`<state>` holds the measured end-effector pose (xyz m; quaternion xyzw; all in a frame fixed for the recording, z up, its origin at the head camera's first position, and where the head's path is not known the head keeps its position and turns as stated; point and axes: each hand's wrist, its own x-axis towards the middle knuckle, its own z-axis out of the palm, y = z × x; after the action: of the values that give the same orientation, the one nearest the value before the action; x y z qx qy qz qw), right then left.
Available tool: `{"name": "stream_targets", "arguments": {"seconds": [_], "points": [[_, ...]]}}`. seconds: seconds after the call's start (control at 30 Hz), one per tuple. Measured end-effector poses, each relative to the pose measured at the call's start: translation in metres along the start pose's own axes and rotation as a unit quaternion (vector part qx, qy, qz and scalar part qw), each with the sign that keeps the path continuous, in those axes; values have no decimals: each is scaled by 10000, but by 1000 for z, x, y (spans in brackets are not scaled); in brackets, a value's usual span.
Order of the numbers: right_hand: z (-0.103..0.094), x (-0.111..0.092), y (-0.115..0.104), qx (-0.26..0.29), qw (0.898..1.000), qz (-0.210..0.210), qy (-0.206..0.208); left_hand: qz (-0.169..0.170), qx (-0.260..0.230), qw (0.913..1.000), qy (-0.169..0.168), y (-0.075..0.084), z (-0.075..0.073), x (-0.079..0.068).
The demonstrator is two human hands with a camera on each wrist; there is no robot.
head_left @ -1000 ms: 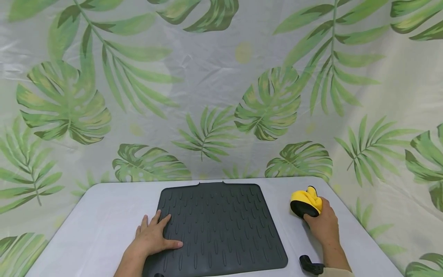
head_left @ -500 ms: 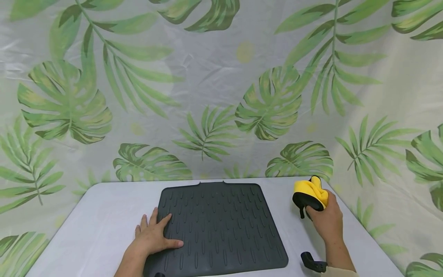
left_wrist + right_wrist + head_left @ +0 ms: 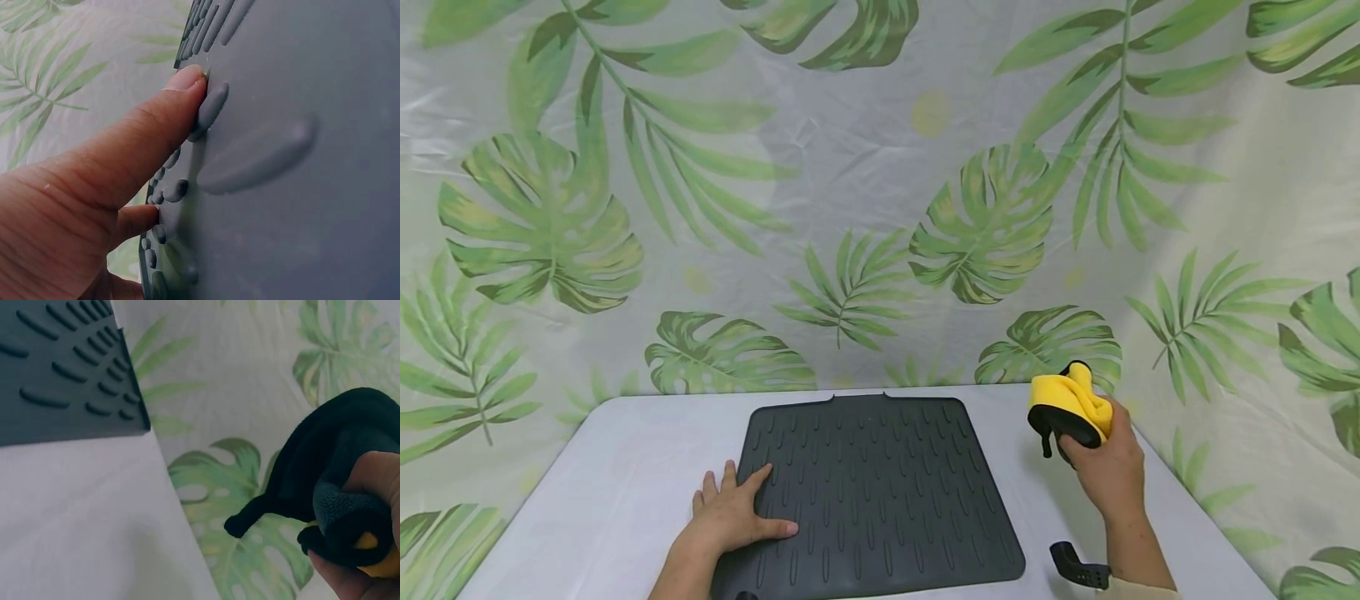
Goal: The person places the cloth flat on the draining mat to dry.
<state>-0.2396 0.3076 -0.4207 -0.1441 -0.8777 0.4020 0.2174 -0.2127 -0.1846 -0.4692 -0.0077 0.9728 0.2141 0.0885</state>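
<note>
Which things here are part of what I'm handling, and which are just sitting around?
In hand or in use:
yellow-and-black fabric bundle, held in the right hand
dark ridged mat, touched by the left hand

Just around:
white table
leaf-print backdrop
black device at the right wrist

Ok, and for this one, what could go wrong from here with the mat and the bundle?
The right hand grips the yellow-and-black cloth in a bunch, so it might spring open or slip.
A loose black tab sticks out from it and could catch on something if the cloth is moved.
The left hand lies only partly on the mat, at its left edge, so the mat might shift or pivot if pushed on its far side.
</note>
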Motion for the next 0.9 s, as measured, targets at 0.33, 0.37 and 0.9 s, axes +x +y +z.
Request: {"name": "stream_targets", "arguments": {"seconds": [0.33,0.37,0.9], "points": [[4,-12,-24,255,9993,-290,-12,-13,-8,10000,29,-1,1,0],[4,-14,-27,259,9992,-303,-24,-12,-12,10000,31,-1,1,0],[22,-27,-43,356,9957,-770,-369,-13,-72,10000,43,-2,0,2]]}}
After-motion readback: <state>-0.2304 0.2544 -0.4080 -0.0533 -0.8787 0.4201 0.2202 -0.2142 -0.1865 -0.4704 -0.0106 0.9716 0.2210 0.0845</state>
